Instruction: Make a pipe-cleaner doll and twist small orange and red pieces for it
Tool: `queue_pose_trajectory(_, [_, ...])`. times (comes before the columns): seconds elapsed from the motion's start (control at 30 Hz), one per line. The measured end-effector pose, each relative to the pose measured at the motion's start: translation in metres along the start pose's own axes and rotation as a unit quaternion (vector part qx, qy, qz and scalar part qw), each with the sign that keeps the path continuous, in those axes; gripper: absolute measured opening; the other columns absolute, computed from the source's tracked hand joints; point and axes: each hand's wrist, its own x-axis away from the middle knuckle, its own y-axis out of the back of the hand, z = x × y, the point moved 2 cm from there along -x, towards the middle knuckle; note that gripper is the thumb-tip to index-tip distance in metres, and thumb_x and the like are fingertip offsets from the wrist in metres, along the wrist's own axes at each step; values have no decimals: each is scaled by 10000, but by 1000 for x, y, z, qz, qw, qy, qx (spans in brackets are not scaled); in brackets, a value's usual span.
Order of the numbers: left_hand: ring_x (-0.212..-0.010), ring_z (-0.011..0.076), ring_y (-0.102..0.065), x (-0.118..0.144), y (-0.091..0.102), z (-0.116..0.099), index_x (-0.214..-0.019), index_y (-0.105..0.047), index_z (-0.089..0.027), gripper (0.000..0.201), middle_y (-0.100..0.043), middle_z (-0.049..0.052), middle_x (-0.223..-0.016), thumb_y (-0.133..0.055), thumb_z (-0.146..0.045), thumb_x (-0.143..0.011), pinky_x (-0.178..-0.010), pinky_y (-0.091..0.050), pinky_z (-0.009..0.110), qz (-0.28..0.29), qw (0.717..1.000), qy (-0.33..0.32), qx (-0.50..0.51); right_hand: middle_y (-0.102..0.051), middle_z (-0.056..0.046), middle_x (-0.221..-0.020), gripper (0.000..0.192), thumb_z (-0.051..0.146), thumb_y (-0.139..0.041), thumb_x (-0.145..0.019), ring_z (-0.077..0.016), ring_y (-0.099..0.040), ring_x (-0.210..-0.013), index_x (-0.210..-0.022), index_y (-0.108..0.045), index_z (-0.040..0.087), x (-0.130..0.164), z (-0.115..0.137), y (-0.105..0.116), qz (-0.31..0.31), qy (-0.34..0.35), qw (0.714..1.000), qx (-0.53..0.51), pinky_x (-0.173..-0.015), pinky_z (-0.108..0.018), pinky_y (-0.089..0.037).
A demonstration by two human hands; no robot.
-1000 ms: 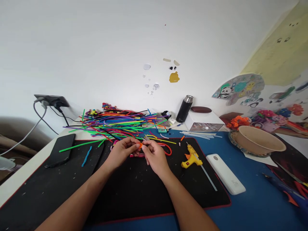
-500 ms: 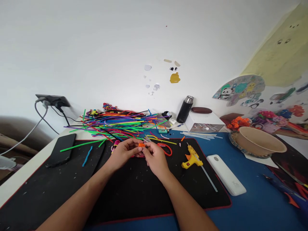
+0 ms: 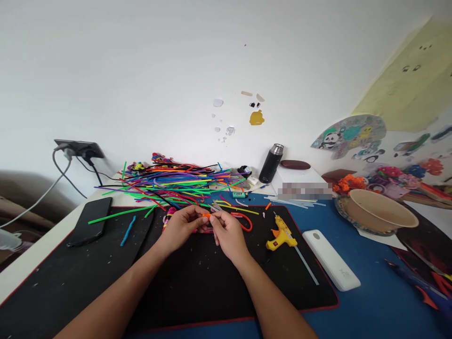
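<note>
My left hand (image 3: 181,227) and my right hand (image 3: 229,232) meet above the black mat (image 3: 197,287), with fingertips pinched on a small orange pipe cleaner piece (image 3: 206,215). Fingers cover most of it, so its full shape is hidden. Just behind the right hand lie red-handled scissors (image 3: 246,222), blades partly covered. A pink and yellow pipe cleaner figure (image 3: 168,215) sits partly hidden behind the left hand. Farther back spreads a heap of many-coloured pipe cleaners (image 3: 176,181).
Right of the hands rests a yellow glue gun (image 3: 281,235) beside a white power bank (image 3: 332,260). A black phone (image 3: 92,219) and a twisted blue pipe cleaner (image 3: 127,230) lie left. A black flask (image 3: 271,164) and a beige bowl (image 3: 383,212) stand behind.
The view has tilted slightly, so the scene sits a little lower. Both hands still pinch the orange piece, with small finger shifts.
</note>
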Motion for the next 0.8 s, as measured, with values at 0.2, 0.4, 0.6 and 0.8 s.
queue_pose_trajectory(0.2, [-674,213,-722,-1,2,-1,-1051,-718,-175,512,-763,39,-756,-799,-595,-771,-665,-589,336,4,1000,15,7,-482,79,-487,285,472,-581,-953,-98,-417,-353,-865,-622,203,0,-3,1,-20,12,1000,7,-393,-217,-299])
queue_pose_trajectory(0.4, [-660,214,-719,-1,7,-6,-1016,-715,-172,499,-744,30,-718,-774,-612,-790,-666,-592,340,-20,1000,-7,-13,-471,78,-486,315,506,-593,-942,-103,-427,-358,-903,-636,196,-1,-5,1,-32,12,999,5,-393,-214,-325])
queue_pose_trajectory(0.6, [-625,186,-669,-1,3,-5,-927,-724,-181,442,-709,17,-692,-778,-597,-787,-621,-551,304,5,999,-21,-29,-469,82,-499,341,525,-599,-936,-99,-419,-359,-917,-641,187,-2,-6,0,-25,16,1000,-5,-385,-213,-317])
queue_pose_trajectory(0.8, [-610,174,-643,-1,6,-7,-855,-705,-190,414,-681,0,-666,-778,-592,-784,-618,-542,292,-24,999,-30,-36,-464,77,-476,381,552,-566,-956,-106,-413,-370,-942,-657,182,0,1,0,-27,15,999,-13,-395,-214,-321])
